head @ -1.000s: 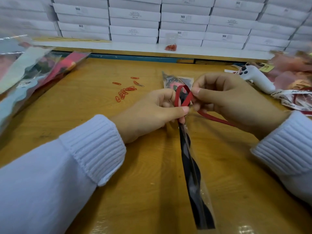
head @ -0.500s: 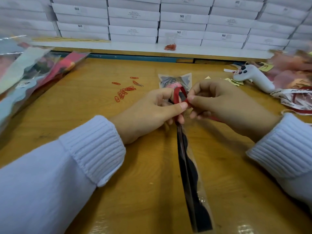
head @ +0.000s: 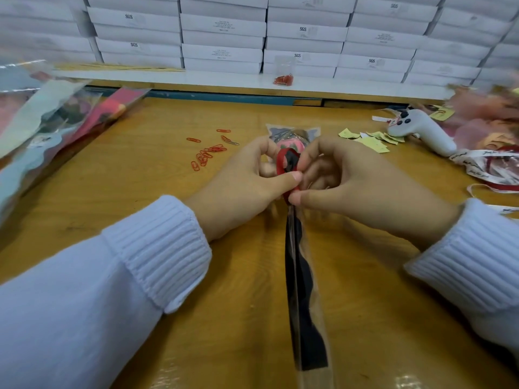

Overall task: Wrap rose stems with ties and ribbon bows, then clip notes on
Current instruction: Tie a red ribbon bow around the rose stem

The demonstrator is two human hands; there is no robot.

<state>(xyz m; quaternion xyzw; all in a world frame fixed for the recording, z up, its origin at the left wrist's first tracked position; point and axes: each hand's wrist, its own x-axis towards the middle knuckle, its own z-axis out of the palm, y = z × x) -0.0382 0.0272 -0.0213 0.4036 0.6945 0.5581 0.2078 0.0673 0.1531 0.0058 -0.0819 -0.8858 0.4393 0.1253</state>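
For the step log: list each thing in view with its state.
left hand, pinching the red ribbon.
right hand, pinching the red ribbon too.
red ribbon, looped, bow not finished.
sleeved rose, lying flat on the table.
paper clips, loose on the table.
yellow notes, scattered, unclipped.
white boxes, stacked, closed.

"SGS" stood printed on several white boxes (head: 302, 29) stacked behind the worktop (head: 157, 175). Smaller print on other boxes and the script on the white ribbon (head: 477, 160) were unreadable.
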